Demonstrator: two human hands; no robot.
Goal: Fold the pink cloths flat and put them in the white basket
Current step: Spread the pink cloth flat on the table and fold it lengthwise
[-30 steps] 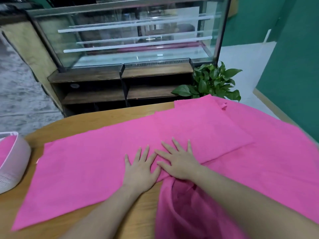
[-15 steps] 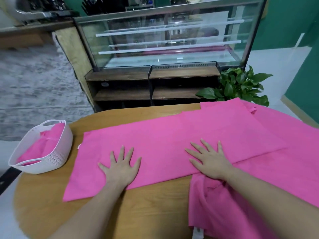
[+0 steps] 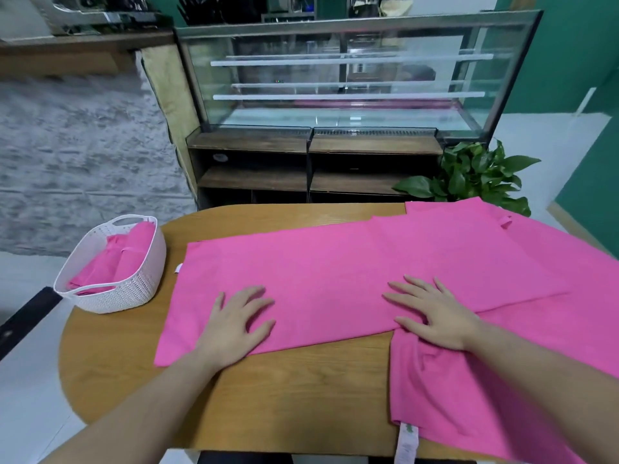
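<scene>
Pressing flat on the pink cloth [image 3: 335, 283], both hands lay with fingers straight and spread, gripping nothing. I logged the left hand [image 3: 236, 324] near the cloth's near-left corner and the right hand [image 3: 435, 316] toward its right part, just where the near edge crossed onto a second pink cloth [image 3: 502, 380] underneath. The long axis of the cloth ran left to right across the wooden table [image 3: 284, 396], so I judged a next fold would bring one short end over toward the other. The white basket [image 3: 134, 289] stood at the table's left edge, well apart from the right hand and nearer the left; it already held folded pink cloth.

Hard to read: where the top cloth ended on the right, since pink lay on pink. The second cloth ran out of frame at right and below. A white tag [image 3: 407, 443] hung at the table's near edge, print illegible.
</scene>
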